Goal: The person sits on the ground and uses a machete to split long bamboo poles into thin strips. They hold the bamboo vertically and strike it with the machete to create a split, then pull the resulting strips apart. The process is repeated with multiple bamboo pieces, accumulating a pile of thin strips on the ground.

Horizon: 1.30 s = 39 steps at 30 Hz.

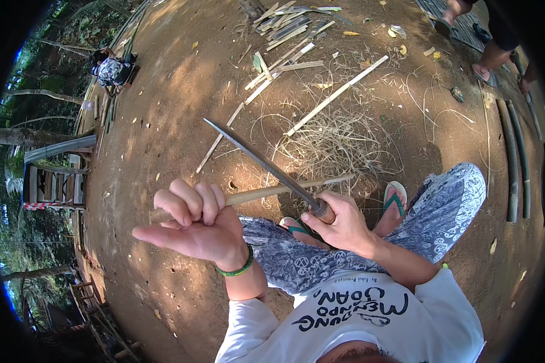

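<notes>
On my head feed, the left hand (203, 227) curls around a slim, pale-tan bamboo strip (266, 192) slanting over brown earth (163, 133); the right hand (350, 227) clasps the wooden handle (326, 212) of a pointed, grey metal knife (254, 156) crossing it.

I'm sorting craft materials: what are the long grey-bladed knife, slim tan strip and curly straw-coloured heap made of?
Knife: blade probably steel, from its dull grey sheen; brown handle likely smooth wood, by colour. Strip: bamboo or wood, matte, judging by its pale, straight length. Heap: probably dry plant shavings, matte, being thin and tangled.
</notes>
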Available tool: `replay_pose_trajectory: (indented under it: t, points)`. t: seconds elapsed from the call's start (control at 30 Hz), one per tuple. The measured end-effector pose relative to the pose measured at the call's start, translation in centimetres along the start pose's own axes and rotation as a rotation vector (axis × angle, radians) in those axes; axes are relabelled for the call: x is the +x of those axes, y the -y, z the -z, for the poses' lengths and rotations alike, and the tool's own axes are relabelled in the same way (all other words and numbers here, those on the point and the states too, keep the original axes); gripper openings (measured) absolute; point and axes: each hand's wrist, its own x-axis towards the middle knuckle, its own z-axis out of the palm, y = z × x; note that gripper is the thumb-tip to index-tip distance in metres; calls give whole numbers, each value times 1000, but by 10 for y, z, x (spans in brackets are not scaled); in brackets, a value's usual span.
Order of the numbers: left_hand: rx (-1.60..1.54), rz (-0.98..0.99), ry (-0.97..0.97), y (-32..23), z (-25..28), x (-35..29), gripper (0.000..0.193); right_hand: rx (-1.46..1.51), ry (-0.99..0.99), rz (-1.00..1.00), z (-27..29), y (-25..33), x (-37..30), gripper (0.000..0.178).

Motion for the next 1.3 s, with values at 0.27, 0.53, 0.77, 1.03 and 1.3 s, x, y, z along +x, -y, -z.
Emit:
replay_pose_trajectory:
  t: [0.27, 0.53, 0.77, 1.03, 1.3]
  points:
    - [261, -215, -223, 12, -2, -35, 59, 94, 151, -49, -11, -4, -31, 29]
    - [205, -221, -96, 5, 1, -53, 60, 7, 198, -66, 0, -25, -27, 26]
    - [75, -197, 87, -31, -4, -42, 59, 15, 238, -103, 11, -27, -27, 31]
    - [415, -414, -498, 13, -28, -46, 54, 69, 238, -61, -12, -27, -33, 25]
    - [393, -359, -379, 15, -27, -49, 55, -361, 153, -717, -1, -163, -32, 29]
